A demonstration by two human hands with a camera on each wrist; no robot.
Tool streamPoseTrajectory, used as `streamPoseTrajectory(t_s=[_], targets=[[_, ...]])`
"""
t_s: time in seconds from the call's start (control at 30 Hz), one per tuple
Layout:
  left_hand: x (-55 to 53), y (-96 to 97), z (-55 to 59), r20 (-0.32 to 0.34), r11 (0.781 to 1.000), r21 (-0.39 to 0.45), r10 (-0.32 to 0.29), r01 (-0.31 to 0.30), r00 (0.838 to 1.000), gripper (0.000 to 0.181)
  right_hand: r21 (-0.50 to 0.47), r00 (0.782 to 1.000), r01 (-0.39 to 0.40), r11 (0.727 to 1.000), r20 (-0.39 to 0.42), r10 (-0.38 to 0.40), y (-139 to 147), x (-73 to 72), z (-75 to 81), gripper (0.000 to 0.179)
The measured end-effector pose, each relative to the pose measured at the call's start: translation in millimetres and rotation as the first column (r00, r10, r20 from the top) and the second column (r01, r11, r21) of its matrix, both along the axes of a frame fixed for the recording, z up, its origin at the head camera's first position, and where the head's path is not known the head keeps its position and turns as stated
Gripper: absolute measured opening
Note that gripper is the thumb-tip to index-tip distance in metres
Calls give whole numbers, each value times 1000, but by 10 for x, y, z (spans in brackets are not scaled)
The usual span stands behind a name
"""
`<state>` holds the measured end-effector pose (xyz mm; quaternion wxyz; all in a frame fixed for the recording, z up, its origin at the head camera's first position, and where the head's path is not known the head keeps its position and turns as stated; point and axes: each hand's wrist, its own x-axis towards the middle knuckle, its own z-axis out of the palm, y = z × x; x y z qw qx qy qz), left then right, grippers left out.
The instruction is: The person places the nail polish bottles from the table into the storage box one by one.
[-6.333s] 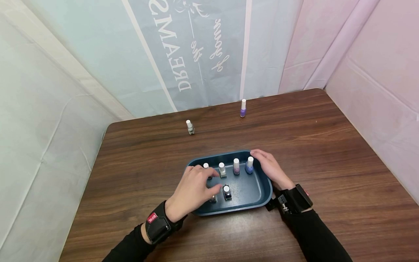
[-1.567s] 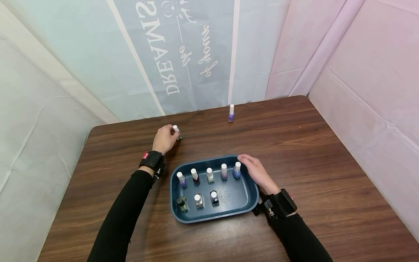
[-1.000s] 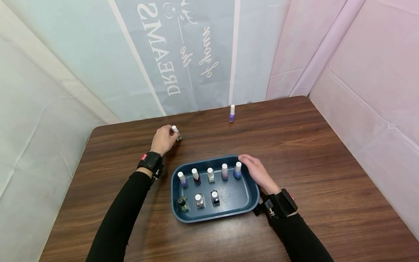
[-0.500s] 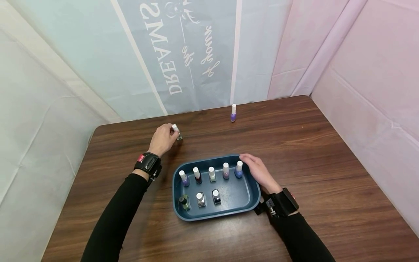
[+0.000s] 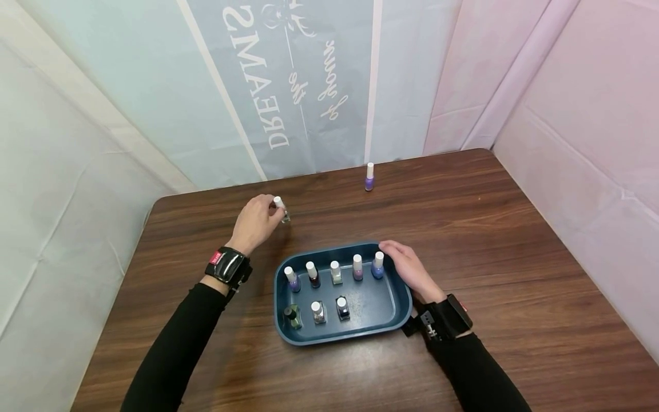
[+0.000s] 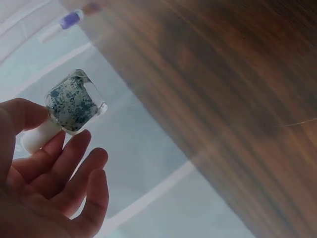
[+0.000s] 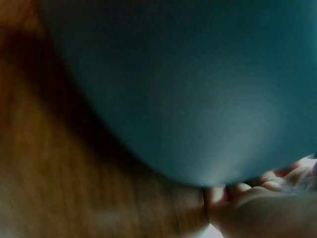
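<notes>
Thumb and fingers of my left hand (image 5: 254,224) pinch a nail polish bottle (image 5: 285,217) by its white cap, near the table's back edge. In the left wrist view that bottle (image 6: 73,104) is clear, squarish and full of dark glitter flakes. My right hand (image 5: 410,270) rests along the outside of the blue tray (image 5: 342,339) at its back right corner, fingertips at the rim; the thumb is hidden. Inside the tray stand several nail polish bottles in two rows, among them a blue one (image 5: 378,268), a black one (image 5: 342,309) and a green one with a dark cap (image 5: 292,317).
A purple nail polish bottle (image 5: 369,182) with a white cap stands alone near the back edge of the wooden table (image 5: 515,257). Right behind that edge hangs a printed cloth (image 5: 319,131); pale sheets (image 5: 582,143) close off both sides.
My left hand has moved from over the tray to the glitter nail polish bottle at the back and now pinches it. The right hand has stayed at the tray's corner.
</notes>
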<state>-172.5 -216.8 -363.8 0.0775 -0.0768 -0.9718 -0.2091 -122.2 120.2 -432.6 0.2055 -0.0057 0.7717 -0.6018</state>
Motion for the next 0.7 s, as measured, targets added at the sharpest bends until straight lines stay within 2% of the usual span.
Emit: streamPoseTrajectory(t_s=[0.17, 0.4, 0.7], targets=[[103, 87, 91, -45, 999, -21, -37, 37, 998, 21, -1, 1000, 1, 1000, 0, -1, 0, 2, -1, 52], [233, 228, 197, -122, 994, -43, -103, 98, 987, 17, 9, 1000, -2, 1000, -1, 2, -1, -3, -2, 52], [375, 381, 313, -168, 985, -52, -173, 166, 971, 14, 5, 1000, 2, 1000, -11, -2, 7, -25, -23, 50]])
